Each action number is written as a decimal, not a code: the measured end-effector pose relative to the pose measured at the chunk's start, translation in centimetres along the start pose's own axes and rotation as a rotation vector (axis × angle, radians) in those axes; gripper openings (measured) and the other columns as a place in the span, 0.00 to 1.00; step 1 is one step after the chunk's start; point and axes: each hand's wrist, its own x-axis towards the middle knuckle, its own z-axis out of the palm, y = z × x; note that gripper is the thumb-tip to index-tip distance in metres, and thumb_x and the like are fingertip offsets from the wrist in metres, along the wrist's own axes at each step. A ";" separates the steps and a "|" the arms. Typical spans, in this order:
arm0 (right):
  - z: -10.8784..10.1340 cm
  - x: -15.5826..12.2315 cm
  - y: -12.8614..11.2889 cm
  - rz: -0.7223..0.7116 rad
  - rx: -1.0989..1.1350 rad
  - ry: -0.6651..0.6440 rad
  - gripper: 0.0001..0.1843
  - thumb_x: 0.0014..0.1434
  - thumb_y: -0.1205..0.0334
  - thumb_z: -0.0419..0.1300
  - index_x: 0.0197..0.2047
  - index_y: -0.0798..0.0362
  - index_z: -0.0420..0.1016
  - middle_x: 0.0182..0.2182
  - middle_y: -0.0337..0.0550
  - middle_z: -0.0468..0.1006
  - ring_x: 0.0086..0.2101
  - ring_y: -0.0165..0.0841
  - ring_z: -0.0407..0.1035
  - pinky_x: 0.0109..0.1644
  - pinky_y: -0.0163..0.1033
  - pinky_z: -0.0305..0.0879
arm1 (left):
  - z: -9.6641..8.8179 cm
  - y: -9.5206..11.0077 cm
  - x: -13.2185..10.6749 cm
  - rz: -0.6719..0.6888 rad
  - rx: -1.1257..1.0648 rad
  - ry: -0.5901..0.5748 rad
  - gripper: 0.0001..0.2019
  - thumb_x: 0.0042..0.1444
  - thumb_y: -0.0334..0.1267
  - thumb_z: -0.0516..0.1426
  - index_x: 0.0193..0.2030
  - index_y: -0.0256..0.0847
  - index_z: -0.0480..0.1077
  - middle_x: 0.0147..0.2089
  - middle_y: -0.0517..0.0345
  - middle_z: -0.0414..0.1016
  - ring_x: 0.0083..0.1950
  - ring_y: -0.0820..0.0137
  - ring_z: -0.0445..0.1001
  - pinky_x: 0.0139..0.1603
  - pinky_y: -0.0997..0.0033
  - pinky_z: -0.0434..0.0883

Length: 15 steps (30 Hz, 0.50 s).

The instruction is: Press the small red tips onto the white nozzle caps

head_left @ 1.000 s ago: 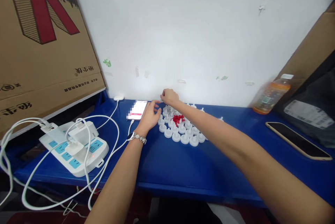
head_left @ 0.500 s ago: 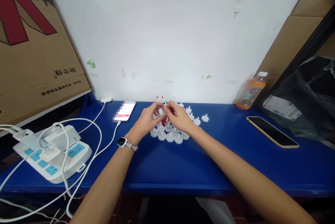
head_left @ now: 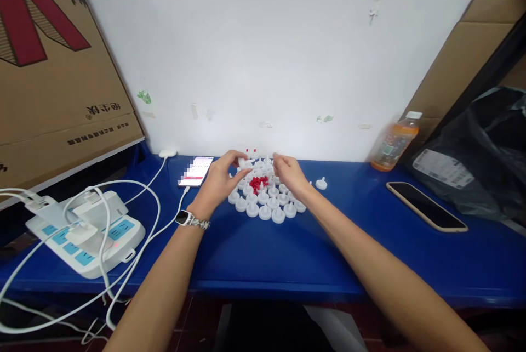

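My left hand (head_left: 224, 176) pinches a white nozzle cap (head_left: 245, 163) between thumb and fingers, its spout pointing right. My right hand (head_left: 289, 175) is closed above the right side of the white nozzle caps (head_left: 265, 212) spread over the blue table. Its fingertips are turned away, and whatever they may hold is hidden. Between the hands lies a small heap of red tips (head_left: 258, 183), ringed by the white caps, most with their spouts up. One white cap (head_left: 321, 183) sits apart to the right.
Left of the hands are a lit phone (head_left: 196, 171) on a charging cable and a white power strip (head_left: 88, 248) with looping cables. To the right stand an orange drink bottle (head_left: 395, 142) and a dark-screened phone (head_left: 426, 207). A white wall (head_left: 263, 56) rises behind the table.
My hands have drawn apart, the left one keeping a white cap and the right one moving right, its fingers curled in. The red heap between them has come into view.
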 end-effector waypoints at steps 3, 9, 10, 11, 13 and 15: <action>-0.6 0.0 0.5 -0.087 -0.180 -0.029 0.21 0.65 0.50 0.50 0.24 0.51 0.66 0.19 0.34 0.63 0.23 0.30 0.58 0.30 0.36 0.53 | -0.4 -1.1 -0.1 -0.112 -0.048 0.001 0.16 0.62 0.43 0.59 0.56 0.44 0.67 0.52 0.54 0.77 0.44 0.68 0.76 0.49 0.66 0.73; 0.3 0.3 0.9 -0.199 -0.439 -0.085 0.10 0.58 0.59 0.59 0.39 0.48 0.80 0.34 0.38 0.80 0.35 0.34 0.71 0.38 0.37 0.59 | 0.2 -2.2 -0.1 -0.100 -0.082 0.000 0.08 0.63 0.41 0.57 0.44 0.43 0.76 0.55 0.52 0.73 0.54 0.65 0.74 0.53 0.64 0.73; 0.4 0.4 0.9 -0.197 -0.454 -0.077 0.11 0.58 0.59 0.59 0.41 0.47 0.80 0.35 0.37 0.80 0.36 0.34 0.71 0.39 0.37 0.59 | 0.1 -2.4 0.0 -0.113 -0.085 0.016 0.09 0.62 0.41 0.58 0.44 0.43 0.77 0.55 0.52 0.72 0.54 0.65 0.74 0.52 0.65 0.74; 0.5 0.4 0.9 -0.192 -0.458 -0.066 0.11 0.58 0.58 0.58 0.42 0.47 0.80 0.35 0.37 0.80 0.36 0.34 0.71 0.38 0.37 0.59 | 0.1 -2.5 0.0 -0.135 -0.083 0.034 0.09 0.62 0.42 0.58 0.43 0.43 0.78 0.54 0.51 0.71 0.52 0.65 0.74 0.51 0.65 0.75; 0.4 0.4 1.0 -0.184 -0.444 -0.044 0.11 0.59 0.57 0.57 0.40 0.47 0.80 0.34 0.36 0.80 0.35 0.33 0.71 0.37 0.37 0.58 | -0.1 -2.9 0.0 -0.186 -0.057 0.067 0.10 0.61 0.43 0.59 0.43 0.43 0.79 0.51 0.51 0.71 0.48 0.66 0.75 0.49 0.66 0.75; 0.1 0.2 1.1 -0.179 -0.425 -0.021 0.11 0.59 0.57 0.57 0.38 0.49 0.79 0.33 0.37 0.80 0.33 0.33 0.70 0.36 0.37 0.58 | -0.4 -3.4 0.0 -0.220 -0.003 0.084 0.11 0.60 0.44 0.60 0.43 0.43 0.80 0.49 0.52 0.71 0.47 0.67 0.75 0.47 0.67 0.75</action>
